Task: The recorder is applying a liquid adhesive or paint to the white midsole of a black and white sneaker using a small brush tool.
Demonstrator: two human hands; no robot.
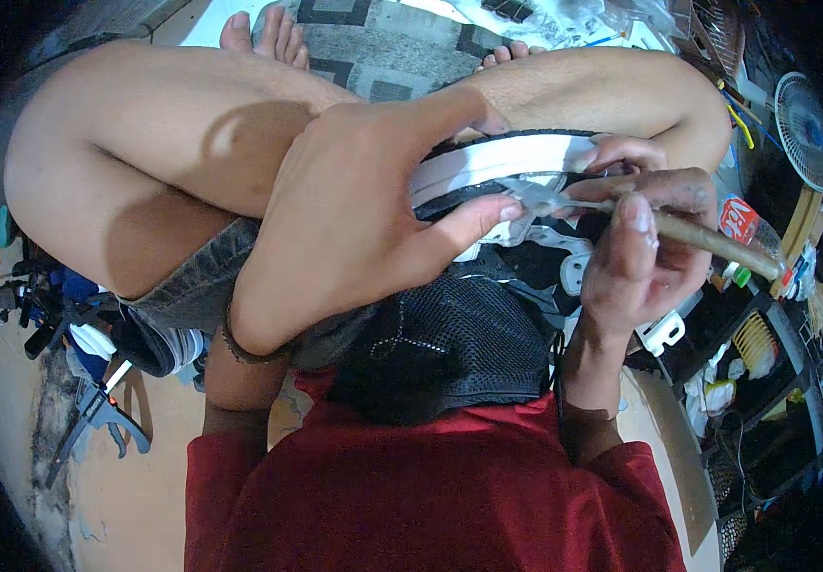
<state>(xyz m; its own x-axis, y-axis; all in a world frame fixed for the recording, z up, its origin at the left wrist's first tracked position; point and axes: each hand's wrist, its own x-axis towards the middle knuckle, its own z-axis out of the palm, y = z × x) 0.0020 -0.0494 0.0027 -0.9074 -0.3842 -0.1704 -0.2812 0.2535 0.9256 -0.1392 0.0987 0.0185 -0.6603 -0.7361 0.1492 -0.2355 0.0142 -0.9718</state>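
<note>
A shoe with a white sole band (pixel 497 164) and a dark outsole rests across my lap. My left hand (pixel 364 195) grips it, the fingers over the sole's edge and the thumb stretched along the inner side. Pinched in my right hand (pixel 645 238) is a thin tool with a brown handle (pixel 717 244). Its narrow shaft points left, and its pale tip meets the shoe beside my left thumb; the tip's exact shape is unclear. White and grey pieces (pixel 572 272) show below the tip. Black mesh (pixel 459 338) lies nearer my body; I cannot tell if it belongs to the shoe.
My bent legs frame the work. At left on the floor are a grey-blue bar clamp (pixel 104 412) and more dark tools. To the right stand a bottle with a red label (pixel 740 221), a white fan (pixel 807 132) and a dark crate (pixel 779 410). A patterned mat (pixel 388 48) lies ahead.
</note>
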